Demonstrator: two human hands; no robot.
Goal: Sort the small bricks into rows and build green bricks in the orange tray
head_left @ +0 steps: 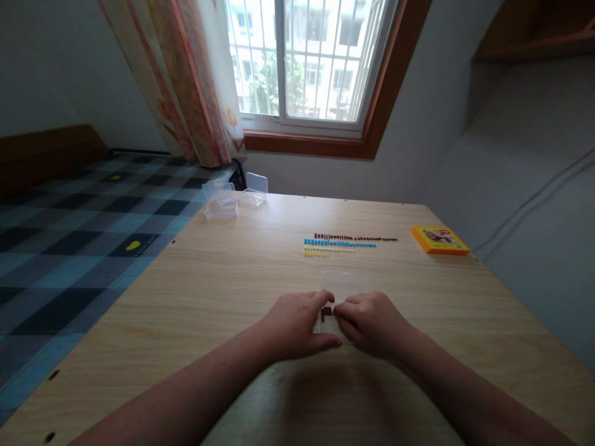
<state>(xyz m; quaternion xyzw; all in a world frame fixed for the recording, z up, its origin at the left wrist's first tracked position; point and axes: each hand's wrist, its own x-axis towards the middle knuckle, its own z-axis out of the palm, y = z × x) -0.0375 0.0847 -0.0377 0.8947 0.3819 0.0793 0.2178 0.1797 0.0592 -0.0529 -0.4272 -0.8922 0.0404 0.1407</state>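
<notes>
A clear plastic box [344,284] with its lid raised lies on the wooden table near the front, between my hands. Small dark brown pieces [326,311] show inside its left part. My left hand [304,325] is at the box's left side, thumb and fingers apart around it. My right hand [372,322] is over the box's right part, fingers bent together in a pinch; whatever they grip is hidden. Beyond the box lie rows of small pieces: brown [356,238], blue [339,243], pale ones and a short yellow row [316,255].
Two open clear boxes [221,209] [255,197] stand at the table's back left corner. An orange and yellow case [439,240] lies at the right edge of the table [223,279]. A checked bed [93,235] is on the left, a window behind.
</notes>
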